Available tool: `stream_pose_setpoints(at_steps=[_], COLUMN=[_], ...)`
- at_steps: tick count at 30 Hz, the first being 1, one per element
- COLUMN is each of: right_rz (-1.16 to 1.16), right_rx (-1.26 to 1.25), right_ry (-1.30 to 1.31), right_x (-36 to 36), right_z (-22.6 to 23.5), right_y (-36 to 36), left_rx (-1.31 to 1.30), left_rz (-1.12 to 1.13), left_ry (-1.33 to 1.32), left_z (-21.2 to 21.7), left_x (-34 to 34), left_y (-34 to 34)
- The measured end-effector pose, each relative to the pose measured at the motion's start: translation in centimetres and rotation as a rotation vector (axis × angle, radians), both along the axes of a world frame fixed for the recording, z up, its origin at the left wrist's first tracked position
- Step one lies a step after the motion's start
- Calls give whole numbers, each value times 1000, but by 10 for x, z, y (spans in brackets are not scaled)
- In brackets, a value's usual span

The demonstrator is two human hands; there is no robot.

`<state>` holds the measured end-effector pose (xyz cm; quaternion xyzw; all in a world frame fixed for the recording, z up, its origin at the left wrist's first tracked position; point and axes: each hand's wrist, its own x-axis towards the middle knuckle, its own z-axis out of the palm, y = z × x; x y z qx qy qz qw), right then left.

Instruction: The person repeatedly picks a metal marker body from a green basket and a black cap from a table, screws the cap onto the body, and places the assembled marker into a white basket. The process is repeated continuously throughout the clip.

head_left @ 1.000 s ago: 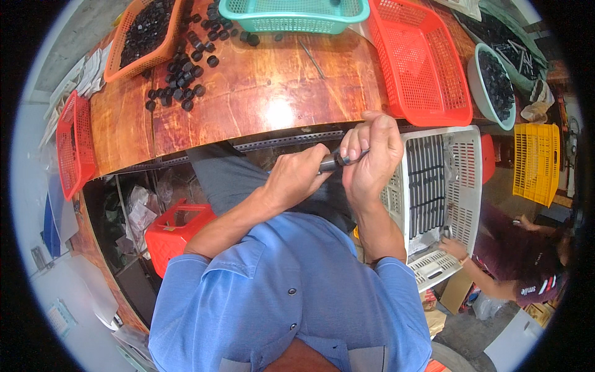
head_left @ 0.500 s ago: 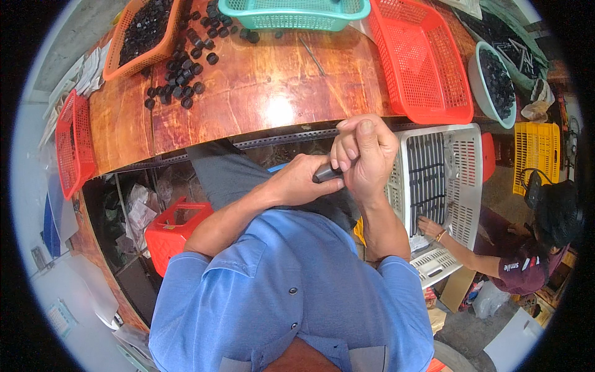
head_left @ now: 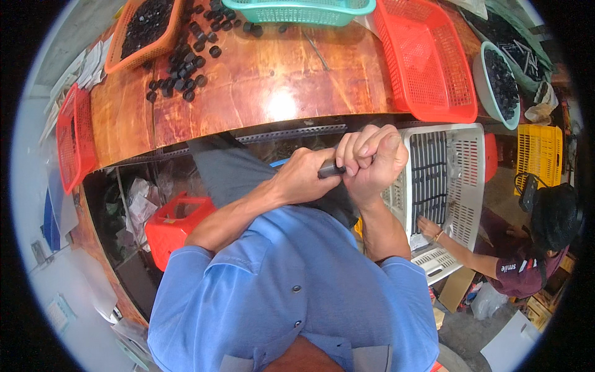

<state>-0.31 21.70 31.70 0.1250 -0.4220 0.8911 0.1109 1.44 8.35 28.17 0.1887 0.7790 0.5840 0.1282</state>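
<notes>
Over my lap, just off the near edge of the wooden table (head_left: 248,111), both hands meet on a short dark cylindrical piece (head_left: 330,169). My left hand (head_left: 305,177) is closed around its left end, with the thumb along it. My right hand (head_left: 375,155) is curled tight at the other end, and its fingers hide whatever part lies inside. Only a small stretch of the black cylinder shows between the two hands. Loose black caps (head_left: 184,68) lie on the table at the far left.
Several baskets line the table: orange (head_left: 118,61), teal (head_left: 300,15), red (head_left: 443,115), and a pale bowl (head_left: 489,99) of black parts. At right, a white crate (head_left: 468,167) holds black rods (head_left: 427,173), where a co-worker's hand (head_left: 427,228) reaches in. A red stool (head_left: 176,226) stands left.
My right hand has turned and shifted slightly right, its fingers closing further over the piece. The short bare stretch between my hands remains visible. The co-worker's hand stays at the crate.
</notes>
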Motion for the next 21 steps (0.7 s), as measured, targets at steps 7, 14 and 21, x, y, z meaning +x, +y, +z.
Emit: stream_pose_setpoints(at_steps=[7,14,21], right_rz=[-166,-243,-337], right_rx=[126,-1,-3], right_ry=[-19,-93,-181], right_x=[-3,-3,-5], right_z=[12,11,3], right_y=[-11,-13,-9], left_rx=[-31,-191,-251], left_rz=[120,196,227], left_ry=[301,375,441], left_z=[-13,-18,-24], left_x=[-6,-8,-9], left_y=[4,6,11])
